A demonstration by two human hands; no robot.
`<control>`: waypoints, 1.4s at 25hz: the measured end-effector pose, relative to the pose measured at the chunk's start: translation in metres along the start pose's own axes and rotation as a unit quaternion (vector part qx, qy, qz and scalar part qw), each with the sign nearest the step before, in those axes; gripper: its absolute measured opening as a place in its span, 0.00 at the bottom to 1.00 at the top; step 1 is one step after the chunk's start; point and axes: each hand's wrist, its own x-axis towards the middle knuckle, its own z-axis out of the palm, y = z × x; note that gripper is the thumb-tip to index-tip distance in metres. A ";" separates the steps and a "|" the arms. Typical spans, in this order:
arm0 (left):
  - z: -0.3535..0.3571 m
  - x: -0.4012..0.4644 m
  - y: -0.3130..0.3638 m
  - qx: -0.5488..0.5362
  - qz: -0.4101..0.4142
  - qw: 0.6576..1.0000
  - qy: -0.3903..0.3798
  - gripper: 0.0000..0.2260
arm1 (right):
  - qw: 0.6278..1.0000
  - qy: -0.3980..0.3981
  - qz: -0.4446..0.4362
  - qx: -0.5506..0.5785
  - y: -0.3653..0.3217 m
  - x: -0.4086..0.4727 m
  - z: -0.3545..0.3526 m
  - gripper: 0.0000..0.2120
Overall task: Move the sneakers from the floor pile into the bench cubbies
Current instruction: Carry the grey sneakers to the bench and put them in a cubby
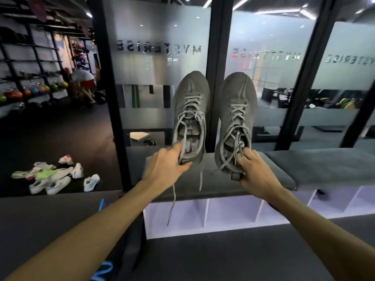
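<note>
Two grey sneakers are held up in the air, toes pointing away, above the padded top of the desk (pixel 223 179). The left sneaker (pixel 190 116) is gripped at its heel collar by the left hand (pixel 166 169), with the thumb inside the opening. The right sneaker (pixel 236 122) is pinched at the heel and the laces by the right hand (pixel 255 173). The white cubbies (pixel 223 213) are seen below the padded top, and the ones in view appear empty. The floor pile (pixel 54 175) of light sneakers lies well apart, to the left.

To do this step well, both sneakers should probably be lowered together and turned so that the toes enter one cubby first. The long lace (pixel 172 203) hanging from the left sneaker should be watched, because it could be caught on the edge of the padded top or on a divider. The grip should be kept firm until the soles rest on the cubby floor.
</note>
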 end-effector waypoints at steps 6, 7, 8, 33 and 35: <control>0.110 -0.091 -0.088 0.010 -0.050 0.999 -0.017 0.15 | 0.999 -0.019 -0.026 0.038 -0.008 -0.057 0.162 0.20; 0.131 -0.107 -0.104 0.014 -0.059 0.998 -0.017 0.15 | 0.998 -0.021 -0.030 0.043 -0.009 -0.067 0.190 0.20; 0.151 -0.124 -0.120 0.019 -0.069 0.997 -0.013 0.14 | 0.998 -0.023 -0.033 0.048 -0.011 -0.078 0.219 0.19; 0.391 -0.362 -0.312 0.047 -0.203 0.973 -0.102 0.15 | 0.983 -0.162 -0.022 0.078 -0.057 -0.246 0.569 0.20; 0.405 -0.356 -0.323 0.051 -0.205 0.970 -0.119 0.16 | 0.981 -0.178 -0.022 0.081 -0.052 -0.244 0.586 0.18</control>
